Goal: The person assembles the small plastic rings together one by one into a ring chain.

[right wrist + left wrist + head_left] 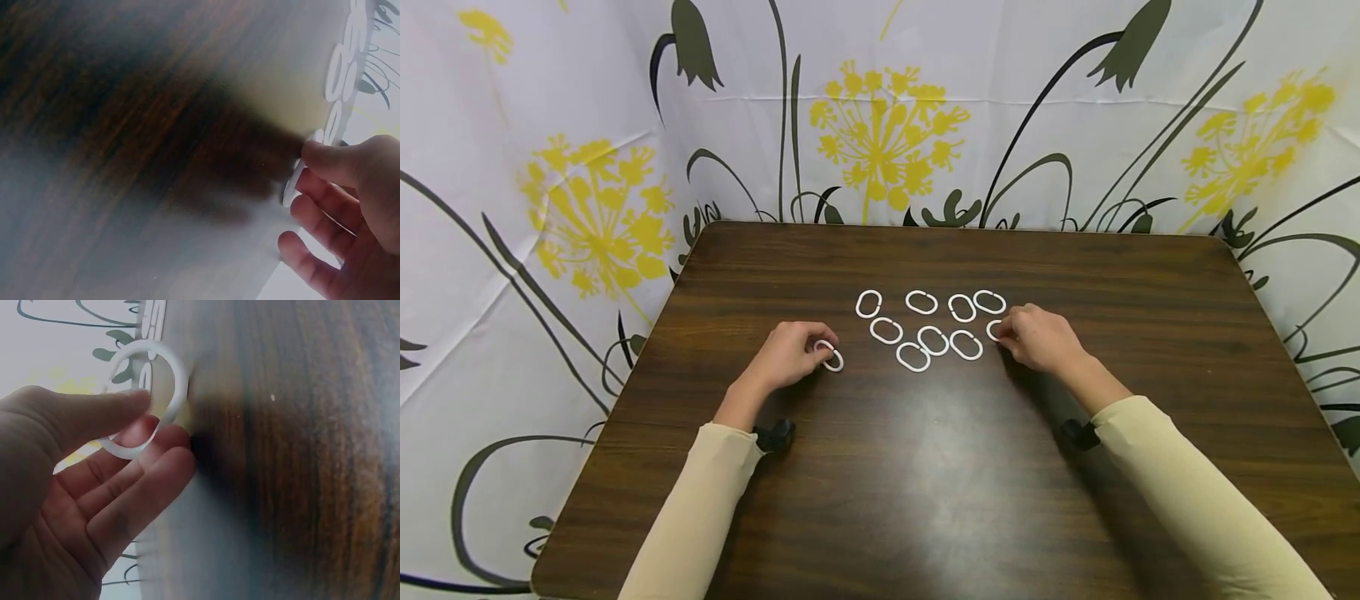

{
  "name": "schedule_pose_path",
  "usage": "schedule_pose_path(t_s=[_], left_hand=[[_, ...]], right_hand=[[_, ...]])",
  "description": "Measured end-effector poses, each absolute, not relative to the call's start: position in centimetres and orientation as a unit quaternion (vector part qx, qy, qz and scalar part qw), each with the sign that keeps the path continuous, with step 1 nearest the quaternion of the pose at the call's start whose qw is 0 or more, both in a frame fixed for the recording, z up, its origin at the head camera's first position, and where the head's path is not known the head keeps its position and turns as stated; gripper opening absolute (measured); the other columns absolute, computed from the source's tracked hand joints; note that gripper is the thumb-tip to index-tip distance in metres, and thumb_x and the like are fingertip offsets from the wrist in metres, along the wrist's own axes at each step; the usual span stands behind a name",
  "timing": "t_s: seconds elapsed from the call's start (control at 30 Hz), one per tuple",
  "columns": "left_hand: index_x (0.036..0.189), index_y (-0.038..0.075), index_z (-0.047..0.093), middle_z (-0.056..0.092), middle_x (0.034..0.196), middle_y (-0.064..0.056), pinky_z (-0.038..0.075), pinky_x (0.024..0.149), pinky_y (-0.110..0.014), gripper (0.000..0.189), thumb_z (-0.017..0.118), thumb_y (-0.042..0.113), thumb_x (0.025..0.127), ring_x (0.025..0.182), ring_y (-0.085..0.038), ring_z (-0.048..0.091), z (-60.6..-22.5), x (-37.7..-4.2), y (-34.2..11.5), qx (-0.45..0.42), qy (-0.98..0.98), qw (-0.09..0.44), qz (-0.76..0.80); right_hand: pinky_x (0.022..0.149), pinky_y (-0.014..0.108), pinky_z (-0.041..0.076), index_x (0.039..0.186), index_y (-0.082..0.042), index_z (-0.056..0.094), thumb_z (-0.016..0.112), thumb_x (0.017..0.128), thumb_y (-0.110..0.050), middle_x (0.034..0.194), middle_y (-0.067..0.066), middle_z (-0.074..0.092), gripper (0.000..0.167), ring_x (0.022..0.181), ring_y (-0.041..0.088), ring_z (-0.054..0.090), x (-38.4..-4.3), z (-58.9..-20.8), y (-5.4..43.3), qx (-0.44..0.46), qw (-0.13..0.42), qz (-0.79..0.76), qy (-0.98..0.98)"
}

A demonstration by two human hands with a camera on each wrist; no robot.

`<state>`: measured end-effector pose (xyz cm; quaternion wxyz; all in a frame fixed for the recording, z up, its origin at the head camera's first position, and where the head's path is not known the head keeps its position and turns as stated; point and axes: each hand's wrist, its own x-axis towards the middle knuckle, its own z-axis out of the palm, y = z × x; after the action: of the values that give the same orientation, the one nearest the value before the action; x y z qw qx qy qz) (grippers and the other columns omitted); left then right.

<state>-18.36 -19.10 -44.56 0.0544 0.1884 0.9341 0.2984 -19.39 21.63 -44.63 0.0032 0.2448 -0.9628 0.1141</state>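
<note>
Left hand (793, 354): thumb and fingertips clamped on 1 white ring (180, 381), tilted, gap likely kept reachable. Right hand (1041, 336): thumb and fingertip pinch another ring (289, 195) by its side, probably for control; can't tell if lifted. 8 loose rings (917, 370) lie between hands. Table (925, 517) edges well apart; most room nearside.

Both forearms (692, 508) extended forward, left grip (793, 354) in a pinch, right grip (1037, 337) also pinching

Rings (919, 337) grouped on tbl (880, 483) btwn L hand (792, 353) & R hand (1039, 335), w/ cloth (1015, 79) behind tbl.
</note>
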Motion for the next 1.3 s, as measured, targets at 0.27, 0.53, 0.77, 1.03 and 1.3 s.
schedule_pose_path(t_s=[0.27,0.53,0.77,1.03,1.3], left_hand=[[0.097,0.004,0.071,0.069,0.071,-0.007,0.051,0.054,-0.032,0.01,0.066,0.013,0.095,0.059,-0.02,0.064,-44.1,-18.0,-19.2,0.158,0.904,0.092,0.386],[0.104,-0.007,0.068,0.07,0.088,-0.02,0.059,0.066,-0.035,0.019,0.068,0.009,0.093,0.073,-0.031,0.07,-43.8,-17.6,-18.7,0.112,0.849,0.128,0.501],[0.109,-0.013,0.064,0.069,0.093,-0.025,0.058,0.071,-0.042,0.024,0.061,0.008,0.098,0.081,-0.038,0.07,-43.5,-17.3,-18.0,0.114,0.831,0.136,0.527],[0.107,-0.007,0.069,0.07,0.086,-0.018,0.059,0.067,-0.037,0.023,0.062,0.012,0.098,0.076,-0.031,0.07,-42.1,-16.7,-16.4,0.146,0.837,0.113,0.515],[0.096,0.001,0.076,0.072,0.076,-0.01,0.053,0.06,-0.027,0.014,0.074,0.013,0.089,0.07,-0.031,0.069,-40.8,-16.0,-14.3,0.175,0.848,0.04,0.5]], right_hand=[[0.067,0.044,0.051,0.092,-0.01,0.07,0.067,0.09,-0.013,0.084,0.001,0.064,0.005,0.077,0.022,0.06,-19.8,-43.8,22.1,0.222,-0.033,0.121,-0.967],[0.067,0.041,0.048,0.106,-0.005,0.072,0.063,0.094,-0.013,0.087,0.005,0.069,0.017,0.075,0.02,0.06,-20.2,-41.7,22.3,0.193,0.0,0.223,-0.956],[0.061,0.032,0.043,0.101,-0.007,0.075,0.066,0.095,-0.021,0.079,0.004,0.068,0.018,0.068,0.017,0.055,-20.5,-40.3,20.4,0.175,0.056,0.349,-0.919],[0.057,0.025,0.05,0.103,0.0,0.074,0.064,0.096,-0.014,0.077,0.011,0.069,0.019,0.065,0.024,0.065,-20.1,-39.3,16.5,0.205,0.004,0.446,-0.871],[0.057,0.04,0.055,0.099,0.002,0.07,0.062,0.097,-0.011,0.076,0.014,0.067,0.015,0.062,0.027,0.062,-19.0,-39.1,12.4,0.216,-0.103,0.567,-0.788]])
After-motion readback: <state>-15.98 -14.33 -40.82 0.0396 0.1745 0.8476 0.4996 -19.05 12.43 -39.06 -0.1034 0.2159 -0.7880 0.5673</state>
